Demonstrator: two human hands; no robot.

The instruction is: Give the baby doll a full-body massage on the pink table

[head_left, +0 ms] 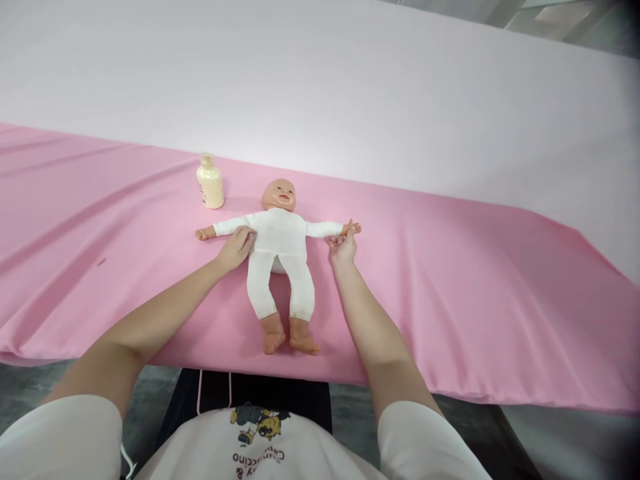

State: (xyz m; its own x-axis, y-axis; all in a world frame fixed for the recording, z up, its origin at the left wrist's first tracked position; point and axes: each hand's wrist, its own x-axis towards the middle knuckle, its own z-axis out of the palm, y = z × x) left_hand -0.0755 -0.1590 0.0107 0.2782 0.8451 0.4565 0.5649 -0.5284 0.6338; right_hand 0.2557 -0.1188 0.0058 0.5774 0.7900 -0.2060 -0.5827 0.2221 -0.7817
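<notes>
Pink cloth [450,287] spreads before you, and face-up on it lies the doll [277,233], arms out, perhaps so both sides are easy to reach. Your right hand [344,248] pinches the doll's hand in its fingers, seemingly steadying that arm; your left hand [235,249] touches the opposite armpit, fingers together, any pinch unclear, near the bottle [211,185].

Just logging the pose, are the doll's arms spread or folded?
Spread: the doll has both arms stretched out sideways, away from its chest.
</notes>
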